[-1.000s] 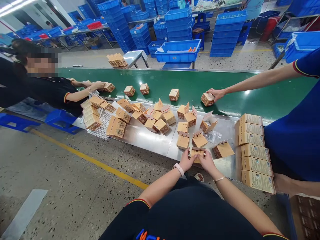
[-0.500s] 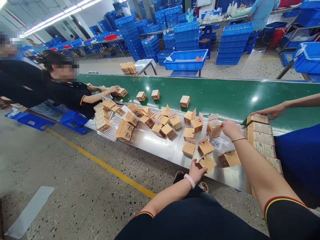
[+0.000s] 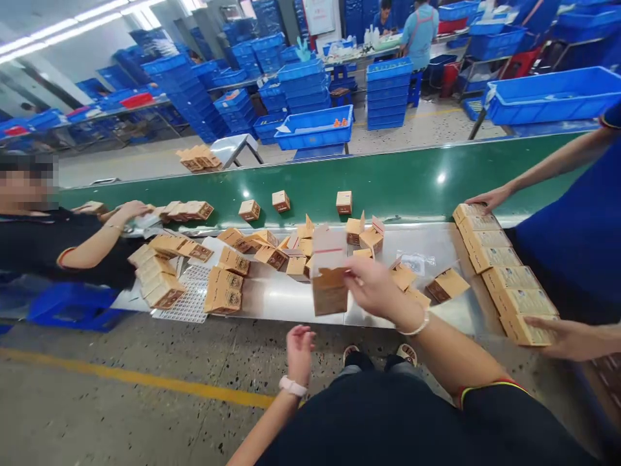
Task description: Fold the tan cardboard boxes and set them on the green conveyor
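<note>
My right hand (image 3: pixel 373 288) grips the side of a small brown carton (image 3: pixel 330 294), lifted over the front of the metal table. The carton stands upright with its lid flap raised, and it is slightly blurred. My left hand (image 3: pixel 299 349) hangs in the air before the table edge, below and left of the carton. Its fingers are loosely curled and apart, with nothing in them. Several similar cartons lie behind and around, many with flaps up, among them an opened carton (image 3: pixel 447 285) at the right. A clear plastic bag (image 3: pixel 414 262) lies between them.
Behind the metal table (image 3: pixel 272 299) runs a green belt (image 3: pixel 412 171) carrying small closed cartons (image 3: pixel 344 202). At the right, a co-worker's hands touch a row of cartons (image 3: pixel 514 278). At the left another person handles cartons near a white grid tray (image 3: pixel 187 294). Blue crates (image 3: pixel 315 129) stand beyond.
My right hand has lifted the carton and carried it left, toward me. My left hand has let go of another carton and drawn back from the table. The view has turned right.
</note>
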{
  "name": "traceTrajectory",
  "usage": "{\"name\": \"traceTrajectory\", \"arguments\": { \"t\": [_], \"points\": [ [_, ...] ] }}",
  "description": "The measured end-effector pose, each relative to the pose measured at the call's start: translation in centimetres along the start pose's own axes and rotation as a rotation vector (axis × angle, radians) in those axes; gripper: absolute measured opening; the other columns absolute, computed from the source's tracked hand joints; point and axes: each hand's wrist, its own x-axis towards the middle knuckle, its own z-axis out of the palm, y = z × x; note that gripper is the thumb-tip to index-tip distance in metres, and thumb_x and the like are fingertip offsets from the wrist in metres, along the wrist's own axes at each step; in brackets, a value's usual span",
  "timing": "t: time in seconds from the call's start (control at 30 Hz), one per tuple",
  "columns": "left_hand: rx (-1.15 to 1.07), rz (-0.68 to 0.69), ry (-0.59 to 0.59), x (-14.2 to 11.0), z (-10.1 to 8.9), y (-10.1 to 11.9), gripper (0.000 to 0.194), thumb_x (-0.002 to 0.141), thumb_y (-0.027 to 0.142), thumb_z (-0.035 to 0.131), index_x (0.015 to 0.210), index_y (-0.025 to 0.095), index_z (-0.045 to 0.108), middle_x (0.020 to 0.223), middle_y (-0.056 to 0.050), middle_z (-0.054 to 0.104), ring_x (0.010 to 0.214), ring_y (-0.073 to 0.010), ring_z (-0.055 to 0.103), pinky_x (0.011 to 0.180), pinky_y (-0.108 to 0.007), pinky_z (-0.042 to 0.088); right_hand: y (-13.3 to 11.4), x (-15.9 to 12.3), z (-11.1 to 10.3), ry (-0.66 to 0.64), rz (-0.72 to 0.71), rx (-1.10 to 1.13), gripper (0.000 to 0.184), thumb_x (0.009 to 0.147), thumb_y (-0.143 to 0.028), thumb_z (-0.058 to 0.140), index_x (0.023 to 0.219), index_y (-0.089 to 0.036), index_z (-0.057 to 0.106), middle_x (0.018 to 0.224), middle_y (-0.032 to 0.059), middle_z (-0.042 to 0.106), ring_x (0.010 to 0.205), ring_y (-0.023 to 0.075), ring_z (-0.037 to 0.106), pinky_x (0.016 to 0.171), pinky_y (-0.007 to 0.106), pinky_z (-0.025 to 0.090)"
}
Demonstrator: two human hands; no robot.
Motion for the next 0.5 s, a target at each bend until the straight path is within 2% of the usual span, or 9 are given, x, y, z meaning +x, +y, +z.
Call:
{"name": "traceTrajectory", "arguments": {
  "t": [0.07,0.13,0.2,0.27,0.37,0.43,0.5],
  "points": [
    [0.051,0.304,0.045,2.8,-3.2,0.1,0.058,0.076,0.064,0.06,0.114,0.023,0.046,0.119,-0.014,0.056,0.1,-0.0233,0.065,0.068,-0.03,0.055,-0.8,-0.8,4.6,-0.131,0.019,-0.065,0.014,0.092,-0.016,0.043,0.089,-0.019,0.056,0.081,0.005,0.062,0.075,0.0169,0.054,0.068,0.029,0.044],
    [0.176,0.556,-0.009,5.3,-4.8,0.0,0.066,0.077,0.06,0.063,0.126,0.022,0.042,0.135,-0.018,0.047,0.12,-0.0286,0.055,0.081,-0.037,0.055,-0.6,-2.0,9.0,-0.244,0.021,-0.136,0.013,0.09,-0.015,0.045,0.083,-0.018,0.055,0.078,0.0061,0.06,0.072,0.0179,0.051,0.068,0.03,0.043],
    [0.322,0.743,-0.12,7.5,-5.1,-0.5,0.068,0.079,0.055,0.063,0.134,0.022,0.038,0.141,-0.02,0.042,0.13,-0.0317,0.046,0.093,-0.044,0.05,0.2,-3.5,12.7,-0.319,0.014,-0.178,0.013,0.09,-0.014,0.046,0.081,-0.017,0.056,0.077,0.007,0.059,0.072,0.0188,0.049,0.069,0.031,0.043],
    [0.424,0.864,-0.259,9.2,-4.5,-1.4,0.06,0.084,0.049,0.058,0.134,0.021,0.04,0.14,-0.019,0.046,0.133,-0.0314,0.044,0.102,-0.05,0.044,1.3,-5.2,15.6,-0.35,0.015,-0.167,0.013,0.089,-0.014,0.048,0.08,-0.017,0.057,0.077,0.0074,0.059,0.074,0.0196,0.05,0.07,0.033,0.045],
    [0.494,0.886,-0.424,11.0,-3.3,-3.1,0.045,0.09,0.041,0.048,0.131,0.023,0.046,0.135,-0.016,0.053,0.132,-0.028,0.047,0.106,-0.052,0.04,3.1,-7.6,18.4,-0.264,0.061,-0.05,0.012,0.088,-0.014,0.05,0.081,-0.018,0.059,0.09,0.0081,0.062,0.082,0.0195,0.056,0.076,0.034,0.05],
    [0.497,0.82,-0.433,11.6,-2.8,-4.1,0.049,0.09,0.04,0.046,0.135,0.022,0.043,0.139,-0.017,0.05,0.133,-0.0269,0.045,0.106,-0.05,0.041,4.4,-9.0,19.4,-0.157,0.127,0.012,0.012,0.089,-0.018,0.05,0.094,-0.018,0.061,0.111,0.0121,0.059,0.098,0.0219,0.058,0.084,0.038,0.052],
    [0.482,0.754,-0.412,11.9,-2.5,-4.6,0.06,0.09,0.04,0.047,0.143,0.018,0.033,0.145,-0.02,0.043,0.136,-0.0271,0.041,0.106,-0.047,0.041,5.6,-10.1,19.9,-0.074,0.177,0.027,0.026,0.09,-0.024,0.051,0.114,-0.018,0.057,0.126,0.0165,0.053,0.113,0.0258,0.054,0.091,0.044,0.051]
  ]
}}
